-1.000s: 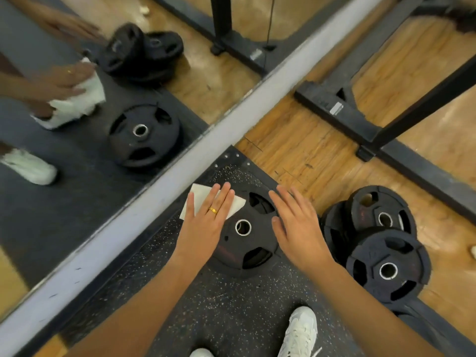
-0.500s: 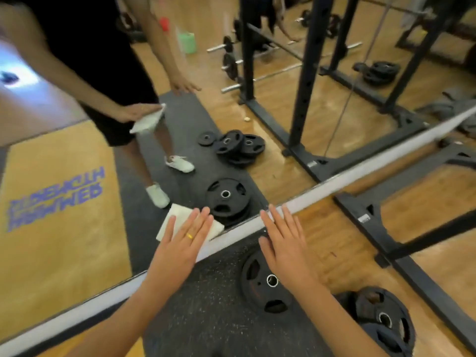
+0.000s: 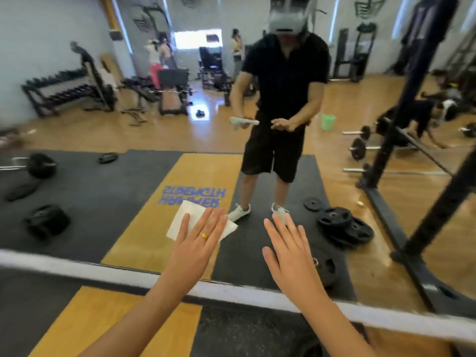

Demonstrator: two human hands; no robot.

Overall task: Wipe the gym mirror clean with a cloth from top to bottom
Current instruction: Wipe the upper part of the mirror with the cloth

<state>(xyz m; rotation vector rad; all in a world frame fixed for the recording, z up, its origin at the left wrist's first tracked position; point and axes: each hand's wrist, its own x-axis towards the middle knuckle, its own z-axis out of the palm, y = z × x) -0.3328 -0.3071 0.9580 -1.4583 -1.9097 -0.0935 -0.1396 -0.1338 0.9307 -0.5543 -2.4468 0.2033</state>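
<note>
Gold ring (image 3: 204,235) on the left hand (image 3: 195,247), both forearms (image 3: 144,318) bare; reflected ahead, black short-sleeved shirt (image 3: 286,73), black shorts (image 3: 273,153), white sneakers (image 3: 239,212), grey headset (image 3: 286,15) up top

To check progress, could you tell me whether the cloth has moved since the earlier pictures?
Yes. The cloth, under the left hand, has gone up: it was below the mirror's white bottom frame and is now above it.
</note>
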